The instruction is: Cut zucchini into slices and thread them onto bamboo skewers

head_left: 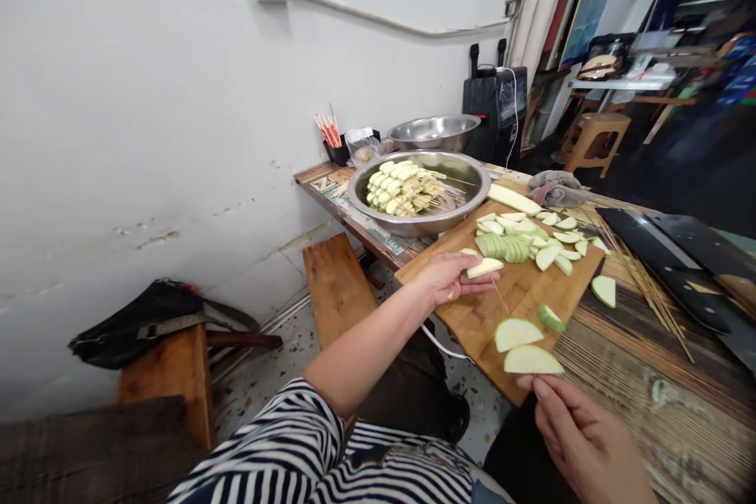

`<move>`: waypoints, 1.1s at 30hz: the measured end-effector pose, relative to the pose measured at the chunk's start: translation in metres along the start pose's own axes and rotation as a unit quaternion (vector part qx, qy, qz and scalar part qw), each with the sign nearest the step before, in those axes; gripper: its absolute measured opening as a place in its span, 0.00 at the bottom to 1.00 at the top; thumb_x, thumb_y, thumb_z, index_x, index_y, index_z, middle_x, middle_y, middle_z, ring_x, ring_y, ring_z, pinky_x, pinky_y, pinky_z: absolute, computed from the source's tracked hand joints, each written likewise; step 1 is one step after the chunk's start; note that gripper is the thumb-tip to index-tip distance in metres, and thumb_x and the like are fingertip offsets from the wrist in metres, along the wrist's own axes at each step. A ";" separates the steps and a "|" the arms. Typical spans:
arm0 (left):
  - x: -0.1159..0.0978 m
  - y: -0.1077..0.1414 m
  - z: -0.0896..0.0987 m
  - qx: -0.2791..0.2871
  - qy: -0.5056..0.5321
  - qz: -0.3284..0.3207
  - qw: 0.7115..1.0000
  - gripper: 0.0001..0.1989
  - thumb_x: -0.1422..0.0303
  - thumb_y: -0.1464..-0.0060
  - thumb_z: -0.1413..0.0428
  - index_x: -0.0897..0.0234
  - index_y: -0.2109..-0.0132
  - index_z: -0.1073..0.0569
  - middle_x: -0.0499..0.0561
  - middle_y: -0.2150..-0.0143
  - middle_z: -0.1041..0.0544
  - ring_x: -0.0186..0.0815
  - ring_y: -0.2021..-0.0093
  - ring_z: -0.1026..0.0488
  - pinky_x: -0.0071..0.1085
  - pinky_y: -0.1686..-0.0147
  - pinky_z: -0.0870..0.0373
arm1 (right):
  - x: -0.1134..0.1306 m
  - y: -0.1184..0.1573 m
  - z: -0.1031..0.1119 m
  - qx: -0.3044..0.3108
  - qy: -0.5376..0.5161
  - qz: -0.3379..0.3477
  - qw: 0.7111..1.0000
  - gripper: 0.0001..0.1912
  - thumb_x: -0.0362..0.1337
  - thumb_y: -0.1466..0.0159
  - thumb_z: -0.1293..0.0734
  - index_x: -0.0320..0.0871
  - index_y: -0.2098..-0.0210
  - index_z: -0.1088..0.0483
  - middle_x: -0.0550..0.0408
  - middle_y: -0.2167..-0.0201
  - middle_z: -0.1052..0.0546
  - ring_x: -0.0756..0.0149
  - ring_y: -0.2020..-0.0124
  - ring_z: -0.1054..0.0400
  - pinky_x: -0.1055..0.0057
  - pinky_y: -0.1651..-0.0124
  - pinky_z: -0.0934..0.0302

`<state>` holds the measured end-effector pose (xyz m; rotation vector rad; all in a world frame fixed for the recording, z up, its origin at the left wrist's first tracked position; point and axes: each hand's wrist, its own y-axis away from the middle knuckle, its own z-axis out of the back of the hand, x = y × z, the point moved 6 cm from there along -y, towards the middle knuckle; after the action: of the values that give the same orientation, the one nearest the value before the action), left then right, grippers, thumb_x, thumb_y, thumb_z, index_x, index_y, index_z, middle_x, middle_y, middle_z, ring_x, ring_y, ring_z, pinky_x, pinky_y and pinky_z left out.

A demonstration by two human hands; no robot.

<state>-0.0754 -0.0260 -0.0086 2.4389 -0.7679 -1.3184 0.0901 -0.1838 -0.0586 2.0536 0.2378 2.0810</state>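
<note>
My left hand (452, 279) is closed around a pale green squash slice (485, 268) at the left edge of the wooden cutting board (472, 335). A thin bamboo skewer (499, 296) sticks out below that slice; how far it runs into it is hidden by the fingers. Near the board's front corner, my right hand (582, 429) pinches the lower edge of a half-moon squash slice (533, 361) between thumb and finger. Another half-moon slice (517, 335) lies just beyond it. Farther back on the board is a pile of cut slices (502, 248).
A steel basin (472, 209) with skewered slices (395, 187) stands behind the board, another basin (434, 130) beyond it. Loose skewers (653, 291) and dark flat panels (665, 264) lie at right. A grey cloth (556, 189) and wooden bench (336, 283) are nearby.
</note>
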 end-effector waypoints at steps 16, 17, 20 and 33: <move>-0.004 0.004 -0.009 -0.011 -0.060 -0.067 0.996 0.03 0.76 0.44 0.44 0.72 0.67 0.27 0.57 0.70 0.21 0.35 0.73 0.22 0.31 0.68 0.23 | -0.005 0.005 0.002 0.015 -0.033 -0.023 0.999 0.25 0.56 0.41 0.32 0.39 0.58 0.27 0.65 0.84 0.47 0.79 0.86 0.58 0.79 0.84 0.67; -0.003 0.005 -0.009 -0.011 -0.061 -0.068 0.996 0.04 0.76 0.43 0.44 0.72 0.67 0.28 0.57 0.71 0.21 0.35 0.73 0.22 0.31 0.67 0.23 | -0.005 0.005 0.002 0.019 -0.033 -0.023 0.999 0.25 0.56 0.40 0.33 0.39 0.58 0.27 0.65 0.84 0.47 0.78 0.85 0.57 0.79 0.84 0.66; -0.003 0.006 -0.011 -0.004 -0.066 -0.062 0.996 0.06 0.77 0.42 0.46 0.72 0.68 0.27 0.56 0.70 0.21 0.35 0.72 0.22 0.32 0.66 0.23 | -0.005 0.005 0.001 0.027 -0.033 -0.027 0.999 0.25 0.56 0.40 0.33 0.39 0.57 0.27 0.65 0.84 0.46 0.78 0.85 0.57 0.79 0.84 0.65; 0.005 0.007 -0.017 0.029 0.030 -0.027 0.999 0.06 0.77 0.39 0.50 0.72 0.63 0.30 0.59 0.64 0.21 0.39 0.65 0.21 0.40 0.58 0.24 | 0.009 0.003 -0.004 0.001 -0.049 -0.048 0.998 0.31 0.60 0.46 0.30 0.37 0.60 0.28 0.66 0.85 0.47 0.78 0.85 0.57 0.78 0.84 0.65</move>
<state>-0.0615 -0.0350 0.0011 2.5488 -0.7417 -1.2532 0.0858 -0.1841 -0.0494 2.0945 0.3167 1.9199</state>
